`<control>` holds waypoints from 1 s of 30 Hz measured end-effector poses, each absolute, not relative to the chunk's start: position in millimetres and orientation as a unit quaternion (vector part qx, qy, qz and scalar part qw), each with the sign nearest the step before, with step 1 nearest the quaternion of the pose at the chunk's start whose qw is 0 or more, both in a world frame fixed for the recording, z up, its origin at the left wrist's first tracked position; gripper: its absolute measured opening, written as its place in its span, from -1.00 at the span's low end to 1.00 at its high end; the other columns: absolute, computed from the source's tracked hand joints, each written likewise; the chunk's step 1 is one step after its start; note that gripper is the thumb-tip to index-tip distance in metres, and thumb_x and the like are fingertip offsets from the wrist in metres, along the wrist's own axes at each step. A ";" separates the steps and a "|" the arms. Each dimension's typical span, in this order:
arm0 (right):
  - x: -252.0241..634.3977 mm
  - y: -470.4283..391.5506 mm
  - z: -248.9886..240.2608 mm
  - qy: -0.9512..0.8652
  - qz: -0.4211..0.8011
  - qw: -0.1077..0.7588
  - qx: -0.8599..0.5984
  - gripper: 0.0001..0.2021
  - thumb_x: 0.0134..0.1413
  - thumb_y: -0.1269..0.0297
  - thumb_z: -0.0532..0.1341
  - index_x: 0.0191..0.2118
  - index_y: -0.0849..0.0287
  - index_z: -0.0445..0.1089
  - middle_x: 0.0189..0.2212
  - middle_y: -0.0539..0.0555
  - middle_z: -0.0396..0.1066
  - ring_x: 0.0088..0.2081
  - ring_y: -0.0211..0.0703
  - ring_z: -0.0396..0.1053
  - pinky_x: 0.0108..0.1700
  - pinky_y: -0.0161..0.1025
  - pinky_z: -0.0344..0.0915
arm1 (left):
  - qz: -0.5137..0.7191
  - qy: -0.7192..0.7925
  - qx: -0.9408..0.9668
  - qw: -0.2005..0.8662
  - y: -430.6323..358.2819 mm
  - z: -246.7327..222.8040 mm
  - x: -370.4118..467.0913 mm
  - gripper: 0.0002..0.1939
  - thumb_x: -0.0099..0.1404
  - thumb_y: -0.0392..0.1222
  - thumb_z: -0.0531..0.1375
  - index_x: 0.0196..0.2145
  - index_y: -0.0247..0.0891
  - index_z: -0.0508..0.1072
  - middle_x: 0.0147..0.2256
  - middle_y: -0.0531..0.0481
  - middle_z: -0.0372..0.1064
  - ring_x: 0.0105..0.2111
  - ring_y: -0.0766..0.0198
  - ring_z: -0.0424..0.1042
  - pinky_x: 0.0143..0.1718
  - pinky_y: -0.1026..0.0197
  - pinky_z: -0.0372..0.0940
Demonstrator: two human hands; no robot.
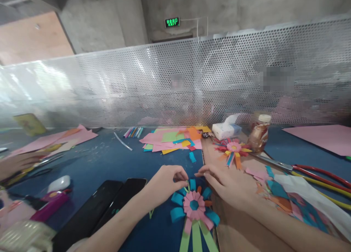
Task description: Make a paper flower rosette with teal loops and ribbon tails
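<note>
A paper flower rosette (189, 204) lies in front of me, with a pink pleated middle, blue and orange loops round it and light green strips (196, 237) hanging below. At its upper left edge, my left hand (170, 179) pinches a thin yellow-green paper strip (187, 188), thumb against fingertips. My right hand (225, 180) hovers just above the flower's upper right side, fingers loosely bent and apart, holding nothing that I can see. Another thin green strip (151, 213) lies under my left forearm.
Two black phones (109, 201) lie at left; another person's hand (20, 164) is beyond them. Coloured paper sheets (170, 139) and a second paper flower (233, 147) lie ahead. Tissue pack (226, 130), bottle (259, 133), scissors (290, 168) and paper scraps (287, 197) are at right.
</note>
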State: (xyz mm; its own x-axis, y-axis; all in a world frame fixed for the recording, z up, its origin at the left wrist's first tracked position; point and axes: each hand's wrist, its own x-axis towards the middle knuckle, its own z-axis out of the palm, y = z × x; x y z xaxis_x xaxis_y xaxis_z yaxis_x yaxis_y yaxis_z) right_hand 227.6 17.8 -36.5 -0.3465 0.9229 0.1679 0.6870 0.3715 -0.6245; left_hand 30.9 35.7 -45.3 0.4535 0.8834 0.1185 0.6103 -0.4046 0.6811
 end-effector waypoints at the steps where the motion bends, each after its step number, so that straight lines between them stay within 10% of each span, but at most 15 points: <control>1: 228.0 18.0 -37.5 -0.788 0.228 0.257 -0.511 -0.74 0.09 0.30 -0.09 -0.24 0.11 0.32 -0.24 -0.01 0.41 -0.20 -0.16 0.33 -0.21 -0.23 0.23 | 0.237 0.466 0.804 0.284 35.5 -45.0 30.8 -0.87 0.05 -0.17 0.15 -0.42 -0.24 0.43 -0.46 0.08 0.42 -0.43 0.35 0.36 -0.41 0.38 0.19; 30: 231.9 25.9 -56.9 -0.793 0.232 0.299 -0.477 -0.75 0.14 0.22 -0.09 -0.24 0.09 0.29 -0.28 -0.02 0.40 -0.23 -0.24 0.31 -0.20 -0.30 0.21 | 0.278 0.481 0.804 0.210 40.1 -42.1 28.6 -0.84 0.14 -0.14 0.09 -0.36 -0.15 0.44 -0.39 0.15 0.43 -0.39 0.36 0.35 -0.35 0.38 0.16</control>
State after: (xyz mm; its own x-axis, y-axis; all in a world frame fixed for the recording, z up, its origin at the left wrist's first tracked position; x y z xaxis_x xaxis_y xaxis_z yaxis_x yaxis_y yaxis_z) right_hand 231.9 25.9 -56.9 -0.3665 0.8955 0.2523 0.6185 0.4371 -0.6530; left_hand 28.6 40.1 -42.1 0.3817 0.8912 0.2451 0.6575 -0.4482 0.6056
